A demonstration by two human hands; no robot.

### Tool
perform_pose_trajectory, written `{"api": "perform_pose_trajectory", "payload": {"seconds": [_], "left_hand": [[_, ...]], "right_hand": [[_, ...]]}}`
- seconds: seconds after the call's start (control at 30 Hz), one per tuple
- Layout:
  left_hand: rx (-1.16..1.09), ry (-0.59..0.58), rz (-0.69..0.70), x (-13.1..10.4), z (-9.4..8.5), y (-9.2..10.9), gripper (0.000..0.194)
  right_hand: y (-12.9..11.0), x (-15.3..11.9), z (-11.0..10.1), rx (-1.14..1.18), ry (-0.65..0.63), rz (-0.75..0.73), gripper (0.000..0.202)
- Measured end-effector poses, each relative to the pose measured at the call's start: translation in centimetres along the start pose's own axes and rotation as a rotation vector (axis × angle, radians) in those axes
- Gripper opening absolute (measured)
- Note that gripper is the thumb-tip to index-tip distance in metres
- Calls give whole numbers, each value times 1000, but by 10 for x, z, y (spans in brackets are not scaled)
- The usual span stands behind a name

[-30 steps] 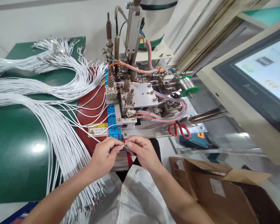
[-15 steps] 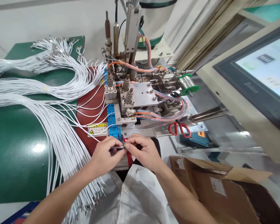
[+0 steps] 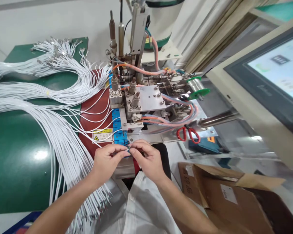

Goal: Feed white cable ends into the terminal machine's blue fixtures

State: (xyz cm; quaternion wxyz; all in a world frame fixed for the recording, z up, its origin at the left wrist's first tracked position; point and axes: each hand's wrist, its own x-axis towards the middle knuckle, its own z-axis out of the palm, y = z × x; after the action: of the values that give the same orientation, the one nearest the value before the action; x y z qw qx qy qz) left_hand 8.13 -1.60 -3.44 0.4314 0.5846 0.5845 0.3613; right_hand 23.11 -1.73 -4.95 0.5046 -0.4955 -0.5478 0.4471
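Observation:
My left hand [image 3: 107,161] pinches a white cable [image 3: 96,143] close to its end, thumb and forefinger together. Fingertip to fingertip with it, my right hand [image 3: 147,159] is closed on the thin coloured wires [image 3: 128,149] at that cable's tip. Both hands are just in front of the row of blue clamps [image 3: 121,138] on the machine's near edge. Other white cables run from the clamps to the left. A large bundle of white cables [image 3: 63,143] hangs over the table edge beside my left forearm, its ends showing small coloured wires.
The machine [image 3: 146,100] stands ahead with hoses and a green solder spool [image 3: 197,88]. Red-handled scissors [image 3: 188,134] lie at its right edge. A screen [image 3: 278,68] juts in from the right, above an open cardboard box [image 3: 231,198]. The green table [image 3: 19,156] holds more cables.
Both hands have shifted slightly up and left, nearer the blue clamps. The coloured wires at the cable tip now show between the fingertips.

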Motion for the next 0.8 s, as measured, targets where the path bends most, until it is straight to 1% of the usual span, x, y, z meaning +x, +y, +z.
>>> {"api": "perform_pose_trajectory", "payload": {"seconds": [0.13, 0.23, 0.4, 0.5, 0.6, 0.7, 0.8], "left_hand": [[84, 2, 107, -1, 0, 0, 8], [115, -2, 129, -1, 0, 0, 9], [68, -20, 77, -2, 0, 1, 11], [58, -17, 33, -3, 1, 2, 13], [73, 0, 20, -4, 1, 0, 18], [107, 10, 58, -5, 2, -1, 18], [176, 23, 147, -6, 3, -3, 12]], "right_hand": [[-4, 2, 1, -50, 32, -30, 8], [-4, 2, 2, -78, 19, -36, 9], [0, 2, 3, -10, 1, -46, 9], [-1, 3, 3, -34, 23, -43, 8], [-6, 4, 2, -87, 16, -40, 9], [-8, 5, 2, -134, 13, -67, 9], [-7, 5, 0, -194, -2, -103, 9]]}}
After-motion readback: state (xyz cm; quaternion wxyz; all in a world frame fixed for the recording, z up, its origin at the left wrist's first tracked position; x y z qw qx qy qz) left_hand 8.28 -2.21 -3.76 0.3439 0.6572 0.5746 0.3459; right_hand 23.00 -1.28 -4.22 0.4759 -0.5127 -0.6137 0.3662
